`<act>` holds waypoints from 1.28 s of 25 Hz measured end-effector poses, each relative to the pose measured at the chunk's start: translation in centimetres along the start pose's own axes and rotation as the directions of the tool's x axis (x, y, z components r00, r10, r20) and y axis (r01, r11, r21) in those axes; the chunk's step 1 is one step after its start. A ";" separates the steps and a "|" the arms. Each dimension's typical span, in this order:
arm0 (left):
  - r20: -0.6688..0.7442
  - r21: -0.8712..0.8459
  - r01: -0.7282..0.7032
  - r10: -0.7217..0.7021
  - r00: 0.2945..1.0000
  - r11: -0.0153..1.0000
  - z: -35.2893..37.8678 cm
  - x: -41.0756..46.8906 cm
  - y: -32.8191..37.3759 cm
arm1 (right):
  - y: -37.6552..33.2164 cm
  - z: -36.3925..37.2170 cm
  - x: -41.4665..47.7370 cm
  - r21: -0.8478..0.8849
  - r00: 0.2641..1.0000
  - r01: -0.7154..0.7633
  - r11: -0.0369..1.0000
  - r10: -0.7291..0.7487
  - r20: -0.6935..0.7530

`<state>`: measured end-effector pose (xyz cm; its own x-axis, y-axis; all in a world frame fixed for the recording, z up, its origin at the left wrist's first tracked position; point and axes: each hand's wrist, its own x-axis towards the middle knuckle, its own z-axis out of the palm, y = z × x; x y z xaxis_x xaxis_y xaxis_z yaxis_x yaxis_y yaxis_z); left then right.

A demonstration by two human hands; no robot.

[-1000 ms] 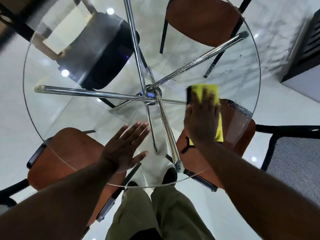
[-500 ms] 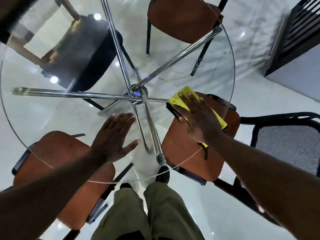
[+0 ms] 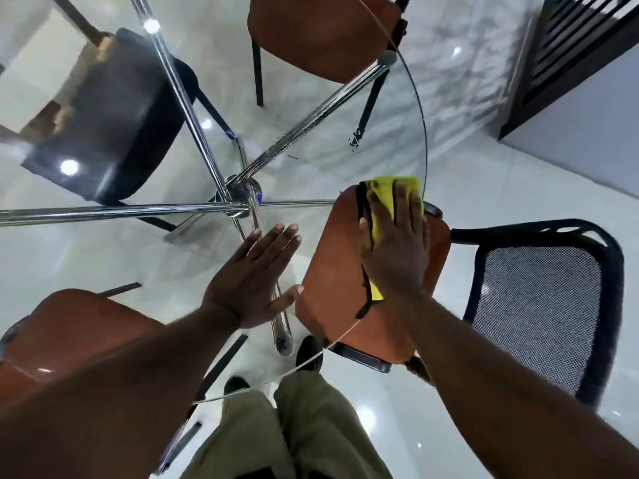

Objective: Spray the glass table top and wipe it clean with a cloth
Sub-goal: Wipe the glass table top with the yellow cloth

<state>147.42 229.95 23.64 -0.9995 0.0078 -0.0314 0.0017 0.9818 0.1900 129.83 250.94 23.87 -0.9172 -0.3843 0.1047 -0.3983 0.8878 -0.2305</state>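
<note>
The right hand [image 3: 397, 250] lies flat with fingers straight and close together, pressing a folded yellow cloth [image 3: 382, 193] onto the round clear glass table [image 3: 424, 133]. The cloth shows past its fingertips and by its wrist, just inside the rim. To its left, the left hand [image 3: 252, 274] rests open on the glass, fingers together, thumb spread. A brown chair seat [image 3: 332, 271] shows beneath the right hand.

The round glass table top [image 3: 424, 133] (chrome legs [image 3: 193, 108] showing through) bears a yellow cloth [image 3: 382, 193] at its right rim, pressed under the right hand [image 3: 397, 250]; the left hand [image 3: 252, 278] lies flat nearby.
</note>
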 end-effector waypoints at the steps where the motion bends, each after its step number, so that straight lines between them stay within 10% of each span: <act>1: 0.009 0.006 0.004 -0.004 1.000 1.000 0.0 0.1 0.0 | 0.6 0.0 2.3 0.010 1.000 0.005 1.000 -0.005 -0.016; 10: -0.001 -0.025 0.010 -0.010 1.000 1.000 -0.6 0.2 0.3 | -1.2 -2.1 -0.2 0.316 0.870 -0.493 0.811 0.459 0.181; 15: -0.008 -0.027 0.013 -0.013 1.000 1.000 -0.4 0.1 0.2 | 2.4 -1.4 11.9 0.417 0.814 -0.579 0.701 0.524 0.250; 20: -0.031 -0.029 -0.006 0.005 1.000 1.000 -0.5 0.1 0.3 | -0.3 -2.4 1.2 0.631 0.705 -0.653 0.418 0.641 0.304; 26: 0.001 -0.005 -0.002 0.002 1.000 1.000 -0.6 0.4 0.3 | 3.9 -1.0 10.7 0.588 0.738 -0.648 0.484 0.588 0.330; 32: 0.028 0.006 -0.011 0.011 1.000 1.000 -0.1 0.2 0.1 | 1.8 -1.6 0.6 0.685 0.641 -0.692 0.230 0.632 0.436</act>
<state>147.26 230.01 23.75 -0.9981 0.0239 -0.0564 0.0131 0.9828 0.1844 128.55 252.68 25.05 -0.8416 0.2042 -0.5000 0.5399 0.2966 -0.7877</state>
